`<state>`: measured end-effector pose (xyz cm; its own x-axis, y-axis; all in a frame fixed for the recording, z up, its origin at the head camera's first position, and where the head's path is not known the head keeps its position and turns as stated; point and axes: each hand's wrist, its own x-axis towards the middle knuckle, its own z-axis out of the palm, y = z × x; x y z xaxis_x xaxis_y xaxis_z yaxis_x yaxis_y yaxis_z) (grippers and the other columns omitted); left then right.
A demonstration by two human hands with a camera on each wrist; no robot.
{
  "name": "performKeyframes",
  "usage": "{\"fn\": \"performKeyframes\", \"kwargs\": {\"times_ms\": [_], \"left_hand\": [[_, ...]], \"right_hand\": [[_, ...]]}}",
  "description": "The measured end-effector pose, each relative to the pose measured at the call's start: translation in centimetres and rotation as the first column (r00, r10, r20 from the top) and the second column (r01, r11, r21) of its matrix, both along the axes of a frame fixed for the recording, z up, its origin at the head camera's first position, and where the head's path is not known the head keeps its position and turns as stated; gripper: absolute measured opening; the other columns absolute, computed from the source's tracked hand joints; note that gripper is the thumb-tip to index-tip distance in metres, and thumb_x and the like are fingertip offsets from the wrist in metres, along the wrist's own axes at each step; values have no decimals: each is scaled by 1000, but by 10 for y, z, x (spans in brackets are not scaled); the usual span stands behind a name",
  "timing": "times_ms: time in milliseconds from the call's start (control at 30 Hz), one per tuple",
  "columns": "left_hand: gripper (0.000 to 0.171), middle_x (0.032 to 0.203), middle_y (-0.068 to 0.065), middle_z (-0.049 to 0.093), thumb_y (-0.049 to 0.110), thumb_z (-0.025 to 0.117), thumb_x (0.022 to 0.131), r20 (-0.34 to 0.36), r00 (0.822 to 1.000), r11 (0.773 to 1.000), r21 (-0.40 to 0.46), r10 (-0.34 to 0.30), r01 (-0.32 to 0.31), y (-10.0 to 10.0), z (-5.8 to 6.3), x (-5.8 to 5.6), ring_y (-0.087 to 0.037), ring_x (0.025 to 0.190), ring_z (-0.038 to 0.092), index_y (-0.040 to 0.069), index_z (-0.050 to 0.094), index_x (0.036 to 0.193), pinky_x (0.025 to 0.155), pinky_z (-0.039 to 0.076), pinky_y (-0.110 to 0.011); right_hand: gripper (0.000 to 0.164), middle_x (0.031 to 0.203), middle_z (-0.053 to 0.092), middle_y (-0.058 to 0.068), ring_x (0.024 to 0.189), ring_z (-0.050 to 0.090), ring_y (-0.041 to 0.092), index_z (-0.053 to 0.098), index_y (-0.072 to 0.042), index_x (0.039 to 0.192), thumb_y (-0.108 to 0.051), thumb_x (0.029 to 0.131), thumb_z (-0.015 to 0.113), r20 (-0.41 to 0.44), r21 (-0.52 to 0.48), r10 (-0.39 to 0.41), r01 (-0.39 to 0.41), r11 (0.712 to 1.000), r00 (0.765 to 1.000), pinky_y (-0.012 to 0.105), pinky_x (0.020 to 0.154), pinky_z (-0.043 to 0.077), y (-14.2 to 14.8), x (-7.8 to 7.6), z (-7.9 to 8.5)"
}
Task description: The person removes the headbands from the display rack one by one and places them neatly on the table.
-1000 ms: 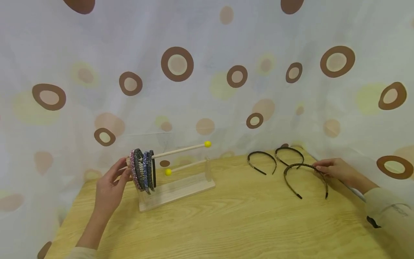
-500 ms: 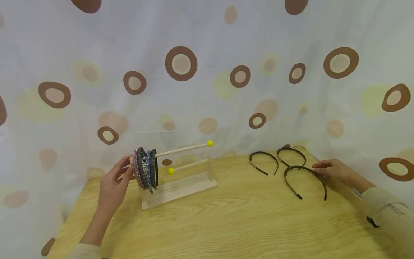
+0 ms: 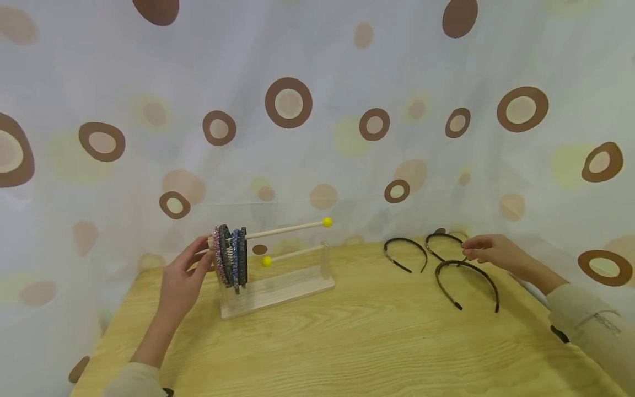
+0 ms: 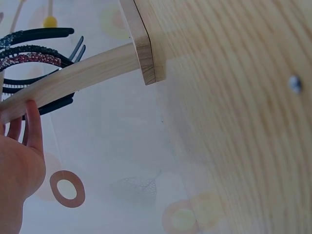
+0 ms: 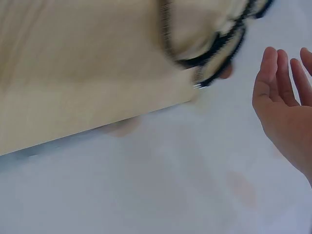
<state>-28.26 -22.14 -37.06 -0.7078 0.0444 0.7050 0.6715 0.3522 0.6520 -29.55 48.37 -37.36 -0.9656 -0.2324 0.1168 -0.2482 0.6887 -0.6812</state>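
My left hand (image 3: 183,275) grips the top of the left upright of a wooden headband stand (image 3: 278,290); in the left wrist view the fingers reach round that upright (image 4: 83,73). Several glittery and dark headbands (image 3: 230,256) hang close together on the stand's upper rod, right beside this hand. My right hand (image 3: 498,255) hovers over the right side of the table, fingers loosely bent and holding nothing. Just left of its fingertips is a black headband (image 3: 444,237), and below them lies a braided-looking dark headband (image 3: 466,264). The right wrist view shows these headbands blurred.
A third thin dark headband (image 3: 404,241) lies farther left, behind the middle of the table. Yellow balls (image 3: 327,222) cap the stand's rods, and its lower rod (image 3: 297,253) is bare. A patterned curtain (image 3: 317,138) hangs behind the wooden table (image 3: 347,342).
My right hand has moved left, from the braided-looking headband's right side toward the black headband behind it. My left hand keeps its grip on the stand. The head view has shifted slightly.
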Motion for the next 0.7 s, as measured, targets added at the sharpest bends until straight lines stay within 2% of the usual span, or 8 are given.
{"fn": "performKeyframes", "kwargs": {"times_ms": [167, 267, 367, 567, 700], "left_hand": [[42, 129, -24, 63, 3, 61, 102, 14, 1000, 1000, -2, 10, -10, -8, -13, -15, 9, 104, 60, -2, 55, 144, 81, 54, -13], [43, 129, -19, 65, 6, 63, 102, 12, 1000, 1000, 5, 17, -17, -14, -18, -24, 7, 104, 61, 5, 57, 145, 81, 55, -14], [42, 129, -18, 65, 7, 63, 102, 2, 1000, 1000, 8, 11, -11, -16, -19, -28, -3, 106, 65, 6, 58, 144, 81, 55, -15], [42, 130, -19, 64, 7, 63, 103, 22, 1000, 1000, 19, 0, -1, -14, -18, -29, -30, 112, 66, 3, 57, 144, 81, 56, -15], [41, 129, -25, 63, 3, 61, 103, 23, 1000, 1000, 18, 0, -1, -9, -11, -18, -40, 110, 65, -4, 55, 143, 80, 55, -15]], "right_hand": [[39, 119, 69, 14, 105, 66, 33, 59, 1, 137, -25, 108, 56, -21, -5, 77, -77, 997, 997, 34, 82, 58, -61, -3, 31], [36, 114, 71, 8, 103, 67, 31, 63, -7, 134, -30, 107, 56, -36, -14, 130, -131, 991, 991, 36, 83, 58, -108, -6, 44], [33, 110, 73, 3, 100, 67, 26, 66, -11, 131, -32, 106, 58, -51, -19, 191, -193, 981, 980, 37, 83, 58, -156, -9, 53], [27, 99, 74, 1, 93, 68, 24, 71, -18, 123, -34, 105, 61, -117, -44, 283, -289, 956, 952, 43, 83, 57, -245, -11, 67], [26, 100, 74, 4, 94, 68, 29, 73, -18, 120, -35, 104, 62, -132, -122, 326, -342, 932, 936, 44, 82, 58, -296, -15, 69]]}}
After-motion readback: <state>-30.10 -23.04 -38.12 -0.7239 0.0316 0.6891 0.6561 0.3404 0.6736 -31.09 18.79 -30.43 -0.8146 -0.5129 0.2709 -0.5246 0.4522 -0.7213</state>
